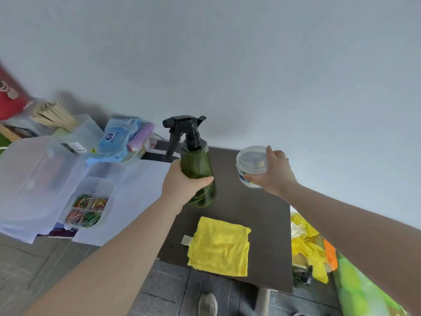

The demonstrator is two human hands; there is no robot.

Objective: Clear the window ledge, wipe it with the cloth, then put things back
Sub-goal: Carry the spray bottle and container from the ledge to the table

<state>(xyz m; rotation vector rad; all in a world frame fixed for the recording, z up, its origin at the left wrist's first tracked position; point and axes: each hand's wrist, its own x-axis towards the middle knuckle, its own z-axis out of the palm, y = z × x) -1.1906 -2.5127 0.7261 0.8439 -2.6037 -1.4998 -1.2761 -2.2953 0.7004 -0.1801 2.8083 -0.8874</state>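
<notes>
My left hand [182, 182] grips a dark green spray bottle [198, 165] with a black trigger head, held upright above the dark brown table [262, 220]. My right hand [272, 173] holds a clear round plastic jar [250, 165] with a transparent lid, lifted over the table's far right part. A folded yellow cloth [218, 246] lies flat near the table's front edge, below both hands. The window ledge itself is not in view.
Left of the table stand translucent plastic boxes [34, 176], one small tray of coloured sticks [87, 209] and a blue wipes pack [114, 140]. Yellow bags [305, 242] and a green wrapped item [360, 290] lie at the right. A plain wall is behind; my shoe [207, 304] shows on the grey floor.
</notes>
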